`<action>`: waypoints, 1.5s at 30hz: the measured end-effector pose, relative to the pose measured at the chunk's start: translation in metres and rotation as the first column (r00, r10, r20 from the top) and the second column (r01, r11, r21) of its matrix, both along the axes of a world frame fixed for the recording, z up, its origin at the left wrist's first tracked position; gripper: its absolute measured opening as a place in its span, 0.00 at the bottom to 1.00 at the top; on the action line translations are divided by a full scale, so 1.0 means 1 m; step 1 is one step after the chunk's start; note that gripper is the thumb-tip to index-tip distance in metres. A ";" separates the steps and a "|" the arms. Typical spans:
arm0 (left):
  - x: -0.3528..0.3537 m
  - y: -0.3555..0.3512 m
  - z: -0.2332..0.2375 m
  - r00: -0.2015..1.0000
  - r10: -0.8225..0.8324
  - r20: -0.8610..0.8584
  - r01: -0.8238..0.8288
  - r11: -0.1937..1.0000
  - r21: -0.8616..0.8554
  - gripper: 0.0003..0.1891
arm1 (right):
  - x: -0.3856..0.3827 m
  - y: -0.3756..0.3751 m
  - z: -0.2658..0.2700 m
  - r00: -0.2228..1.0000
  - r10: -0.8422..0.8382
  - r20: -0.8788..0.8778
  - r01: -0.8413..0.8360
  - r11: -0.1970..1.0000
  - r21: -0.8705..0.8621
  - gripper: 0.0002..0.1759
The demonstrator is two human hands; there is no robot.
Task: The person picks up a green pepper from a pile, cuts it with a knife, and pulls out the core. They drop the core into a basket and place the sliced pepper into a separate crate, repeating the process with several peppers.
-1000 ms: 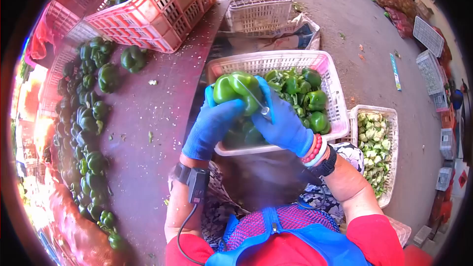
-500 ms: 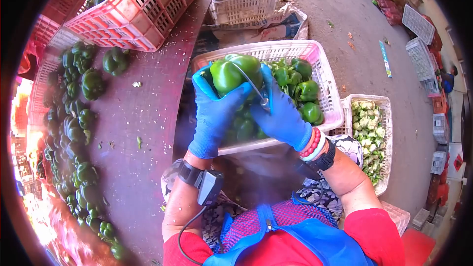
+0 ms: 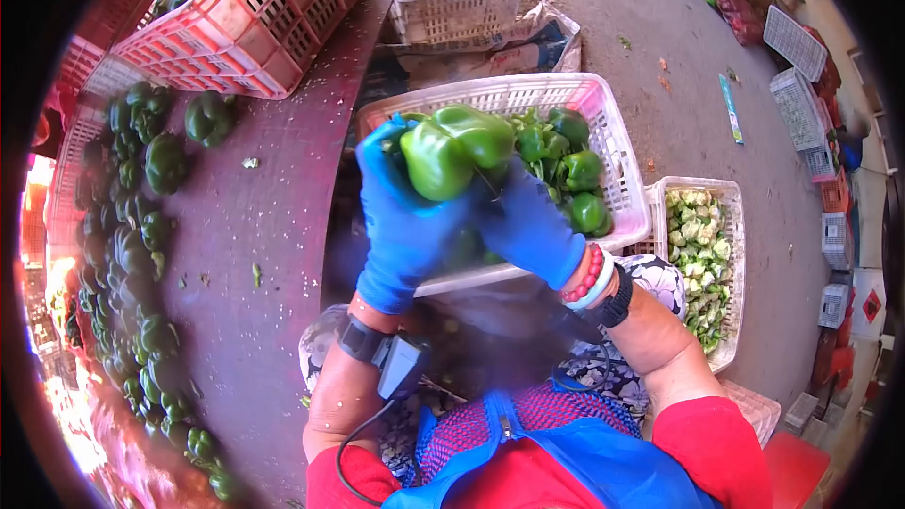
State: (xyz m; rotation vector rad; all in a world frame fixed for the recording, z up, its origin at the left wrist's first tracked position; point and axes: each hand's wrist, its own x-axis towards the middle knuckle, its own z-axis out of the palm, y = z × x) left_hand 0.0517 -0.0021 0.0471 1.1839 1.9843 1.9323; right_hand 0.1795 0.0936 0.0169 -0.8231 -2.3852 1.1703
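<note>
A large green bell pepper [image 3: 454, 151] is held over a crate, its lobed side up. My left hand [image 3: 407, 217], in a blue glove, wraps round it from the left and below. My right hand [image 3: 533, 221], also gloved, is closed at the pepper's lower right, its fingertips blurred. Only a short dark bit of a thin metal tool [image 3: 490, 187] shows between the right fingers and the pepper; the rest is hidden. Beneath my hands, the white plastic crate [image 3: 627, 179] holds several green bell peppers [image 3: 580, 171].
To the left, a long row of green peppers [image 3: 141, 254] lies on a dark tabletop [image 3: 255, 320]. A pink crate [image 3: 245, 28] stands at its far end. A white crate of cut pepper cores [image 3: 698, 264] sits to my right. Another white crate [image 3: 457, 14] stands beyond.
The pepper has turned in my hands, showing a different side. The metal tool, which lay across its face, is now mostly hidden. My right hand has shifted slightly left.
</note>
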 end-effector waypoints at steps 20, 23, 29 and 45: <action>-0.006 -0.010 0.011 0.817 -0.377 0.437 0.498 0.843 -0.203 0.24 | 0.021 0.031 0.016 0.865 0.211 -0.455 -0.424 0.792 -0.440 0.43; -0.005 -0.005 0.009 0.810 -0.359 0.463 0.488 0.851 -0.194 0.17 | 0.029 0.035 0.021 0.913 0.154 -0.379 -0.374 0.688 -0.622 0.41; -0.014 0.005 -0.018 0.619 -0.345 0.706 0.496 0.869 -0.011 0.14 | 0.027 0.037 0.021 0.917 -0.018 -0.399 -0.345 0.465 -0.815 0.36; -0.018 0.008 -0.015 0.346 -0.460 0.818 0.623 0.764 0.166 0.18 | 0.040 0.073 -0.021 0.924 -0.226 -0.310 -0.060 0.712 -0.699 0.14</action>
